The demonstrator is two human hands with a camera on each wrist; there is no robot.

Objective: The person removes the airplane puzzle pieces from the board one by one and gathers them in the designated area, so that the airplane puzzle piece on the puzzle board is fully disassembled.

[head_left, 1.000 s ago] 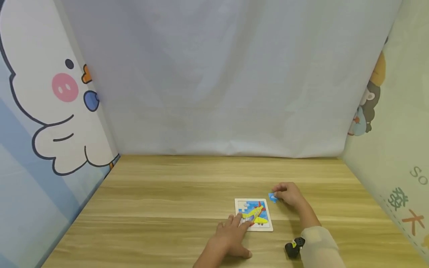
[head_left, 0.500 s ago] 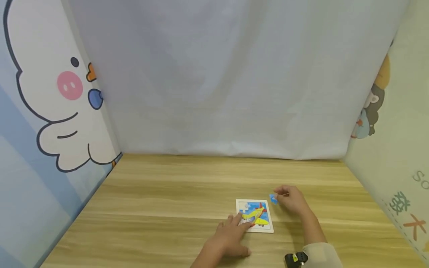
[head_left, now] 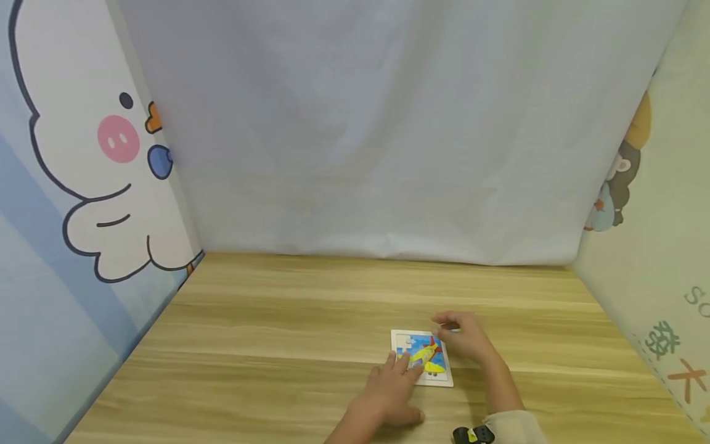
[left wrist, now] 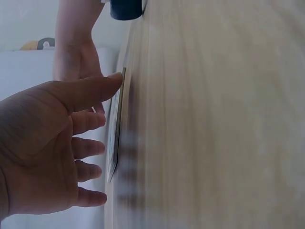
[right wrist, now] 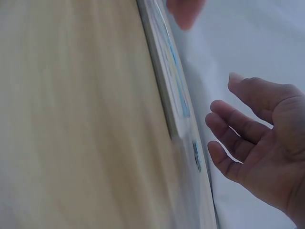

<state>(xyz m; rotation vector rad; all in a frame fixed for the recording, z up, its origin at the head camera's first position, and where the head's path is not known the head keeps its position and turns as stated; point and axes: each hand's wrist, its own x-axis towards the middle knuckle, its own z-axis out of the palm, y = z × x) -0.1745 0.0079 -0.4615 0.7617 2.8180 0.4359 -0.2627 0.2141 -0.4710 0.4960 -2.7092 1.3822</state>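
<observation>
A square jigsaw puzzle tray (head_left: 438, 383) with a white border lies on the table, showing a yellow airplane on blue. Its upper left holds a pale spot with no picture. My left hand (head_left: 388, 391) rests its fingertips on the tray's lower left, fingers spread; in the left wrist view the thumb (left wrist: 100, 90) is near the tray's edge. My right hand (head_left: 467, 339) hovers by the upper right corner, thumb and fingers apart, nothing between them. In the right wrist view a small blue puzzle piece (right wrist: 197, 156) lies on the table just past the tray; the hand mostly hides it in the head view.
The wooden table (head_left: 277, 333) ends at a white curtain (head_left: 360, 154) at the back. Printed cartoon panels stand left (head_left: 66, 246) and right (head_left: 654, 277). A black device (head_left: 473, 435) sits at my right wrist.
My right hand has shifted left, from beside the blue puzzle piece to over it and the tray's corner. My left hand stays on the tray; the head view has tilted slightly.
</observation>
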